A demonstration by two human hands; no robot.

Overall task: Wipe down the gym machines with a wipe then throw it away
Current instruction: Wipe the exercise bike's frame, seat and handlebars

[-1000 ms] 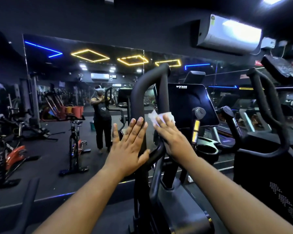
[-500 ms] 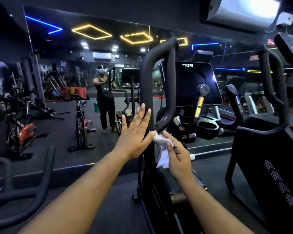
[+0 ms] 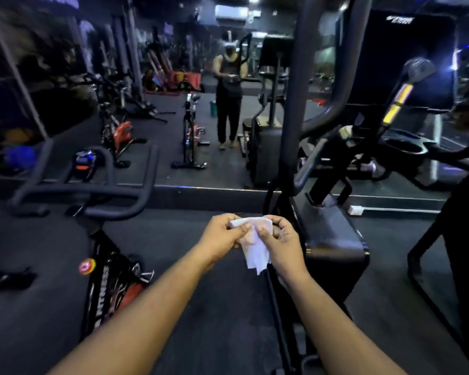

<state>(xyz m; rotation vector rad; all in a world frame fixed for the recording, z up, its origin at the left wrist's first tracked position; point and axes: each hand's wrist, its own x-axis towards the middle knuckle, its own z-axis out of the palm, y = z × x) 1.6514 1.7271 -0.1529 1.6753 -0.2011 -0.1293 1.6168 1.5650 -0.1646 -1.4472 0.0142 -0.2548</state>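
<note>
A white wipe (image 3: pixel 256 247) hangs crumpled between both hands, low in the middle of the head view. My left hand (image 3: pixel 222 236) pinches its upper left edge. My right hand (image 3: pixel 282 243) grips its right side with curled fingers. Both hands are off the machine. The black elliptical machine (image 3: pixel 333 239) stands just to the right of my hands, its tall curved handlebar (image 3: pixel 295 104) rising above them and its dark console (image 3: pixel 395 58) at upper right.
A spin bike with black handlebars (image 3: pixel 87 190) and a red-lettered frame (image 3: pixel 106 288) stands at left. A wall mirror ahead reflects a standing person (image 3: pixel 229 93) and more bikes. Another machine's frame (image 3: pixel 444 239) is at far right. Dark floor (image 3: pixel 201 320) runs between the machines.
My left hand left the handlebar and my right hand came off the machine. Both dropped and met on the wipe in front of me. The view tilted down and left.
</note>
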